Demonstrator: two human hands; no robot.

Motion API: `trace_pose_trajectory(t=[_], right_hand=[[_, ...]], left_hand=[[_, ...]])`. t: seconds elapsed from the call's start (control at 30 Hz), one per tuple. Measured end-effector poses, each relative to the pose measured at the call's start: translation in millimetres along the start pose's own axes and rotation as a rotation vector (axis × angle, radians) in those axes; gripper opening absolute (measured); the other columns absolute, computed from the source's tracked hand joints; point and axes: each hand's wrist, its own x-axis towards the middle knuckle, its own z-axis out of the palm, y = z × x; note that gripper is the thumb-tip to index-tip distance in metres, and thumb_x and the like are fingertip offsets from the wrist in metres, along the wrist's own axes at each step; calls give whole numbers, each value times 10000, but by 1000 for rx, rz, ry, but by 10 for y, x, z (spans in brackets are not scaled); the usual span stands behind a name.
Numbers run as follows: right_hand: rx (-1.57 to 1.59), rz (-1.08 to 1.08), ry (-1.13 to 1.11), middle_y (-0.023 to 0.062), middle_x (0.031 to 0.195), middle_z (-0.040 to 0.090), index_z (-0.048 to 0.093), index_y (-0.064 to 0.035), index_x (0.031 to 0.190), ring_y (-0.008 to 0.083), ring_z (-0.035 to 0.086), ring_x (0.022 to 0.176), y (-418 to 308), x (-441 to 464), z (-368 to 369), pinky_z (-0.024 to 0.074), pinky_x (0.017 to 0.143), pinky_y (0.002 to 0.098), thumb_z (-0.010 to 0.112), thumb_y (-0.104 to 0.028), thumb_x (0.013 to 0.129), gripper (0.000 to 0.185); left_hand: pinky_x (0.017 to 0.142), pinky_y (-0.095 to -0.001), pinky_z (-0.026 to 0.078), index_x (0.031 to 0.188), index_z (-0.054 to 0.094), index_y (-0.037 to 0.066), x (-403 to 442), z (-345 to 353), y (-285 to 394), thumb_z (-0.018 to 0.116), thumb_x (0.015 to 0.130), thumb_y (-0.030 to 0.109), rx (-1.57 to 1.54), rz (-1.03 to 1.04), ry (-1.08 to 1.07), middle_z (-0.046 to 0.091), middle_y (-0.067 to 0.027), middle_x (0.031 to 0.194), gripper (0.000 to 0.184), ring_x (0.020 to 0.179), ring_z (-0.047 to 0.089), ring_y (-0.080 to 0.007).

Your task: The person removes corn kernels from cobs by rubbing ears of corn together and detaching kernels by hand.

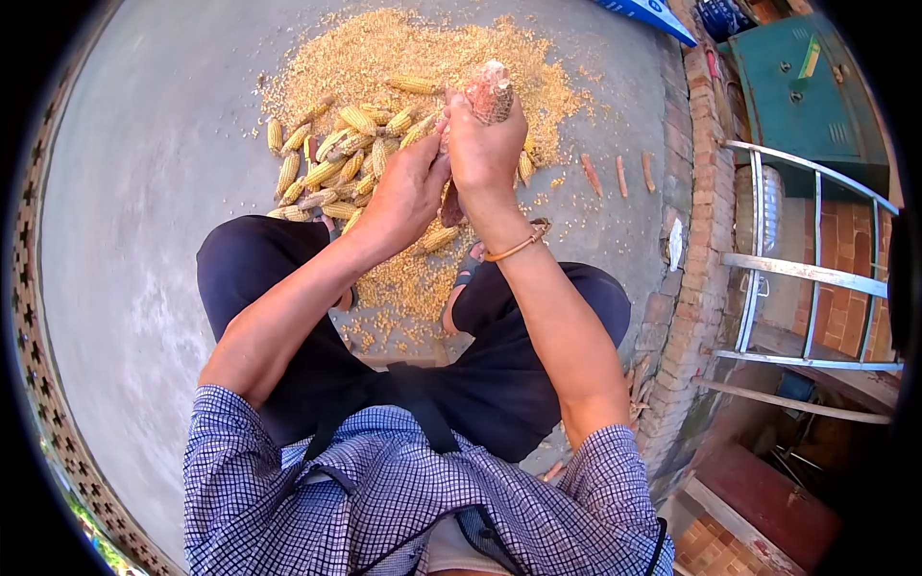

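Left of centre in the frame, a pile of corn ears (355,119), kernels still on them, lies on the grey floor (144,192), with loose kernels (384,43) spread behind it. At upper centre the left hand (411,182) is curled against the right; its fingertips are partly hidden, so I cannot tell whether it grips anything. Below the two hands a reddish-brown piece (451,204) pokes out — whether a second cob or the held one's lower end is unclear. The right hand (483,144) is wrapped firmly round a cob (491,88), its pinkish, largely bare tip rising above the fist. The step looks like rubbing off kernels; the next move seems to call for a firm grip and a turn, exposing any remaining rows — the covered side cannot be checked. Further right lie thin reddish cobs (621,177); a blue object (653,12) is cut off above.
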Motion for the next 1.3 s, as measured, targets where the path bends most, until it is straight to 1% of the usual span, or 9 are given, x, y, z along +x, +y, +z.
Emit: trace_pose_trajectory(t=[0.07,0.4,0.57,0.67,0.9,1.0,1.13,1.23,1.3], right_hand=[[-45,-66,28,52,801,635,597,7,962,115,608,728,3,6,-11,494,646,280,650,-63,860,134],[155,-88,-112,47,810,658,623,-8,903,123,611,709,-177,72,-156,496,629,300,665,-94,856,106],[185,-84,-140,30,762,647,634,-23,861,115,602,678,-206,76,-149,492,622,295,662,-109,876,92],[217,-154,-138,24,772,607,545,-23,883,84,563,652,-189,68,-149,442,555,259,663,-124,898,155],[348,46,-399,39,829,648,615,-35,949,119,626,750,-220,269,-270,506,672,291,652,-201,930,171],[431,104,-474,68,898,669,617,-38,1036,166,665,839,-289,187,-278,545,770,322,633,-214,946,198],[497,168,-409,73,899,664,615,-30,1038,173,665,829,-321,117,-242,550,754,321,639,-208,941,204],[441,183,-304,71,853,655,617,-23,1004,158,654,767,-295,73,-170,535,682,300,641,-192,937,183],[364,169,-220,66,805,646,615,-16,975,148,640,704,-277,42,-145,520,627,289,637,-169,935,160]], left_hand=[[430,-214,348,1012,549,18,-2,16,3,449,1044,215,-156,-4,-38,411,49,634,223,486,376,-35],[459,-211,334,928,521,68,-39,-159,184,488,1035,333,-628,-134,-278,340,57,675,288,529,330,-40],[443,-212,325,899,513,78,-52,-212,167,509,1025,350,-563,-103,-278,344,56,672,300,516,319,-38],[434,-209,326,913,513,77,-65,-247,195,511,1023,355,-554,-108,-281,346,56,673,299,505,309,-37],[453,-193,338,983,513,83,-71,-255,288,475,1040,322,-830,-225,-298,379,50,712,249,523,332,-34],[478,-222,366,992,544,52,-31,-226,202,508,1029,299,-738,-209,-180,436,21,705,252,538,380,-51],[566,-322,429,1014,555,-49,10,-148,38,509,1010,189,-52,101,14,557,-76,713,243,612,510,-128],[463,-209,362,1023,539,19,9,-62,23,485,1038,225,-112,115,14,463,33,666,213,540,415,-37],[453,-204,341,1028,547,20,-19,-23,27,496,1034,211,5,192,41,443,48,641,197,519,393,-29]])
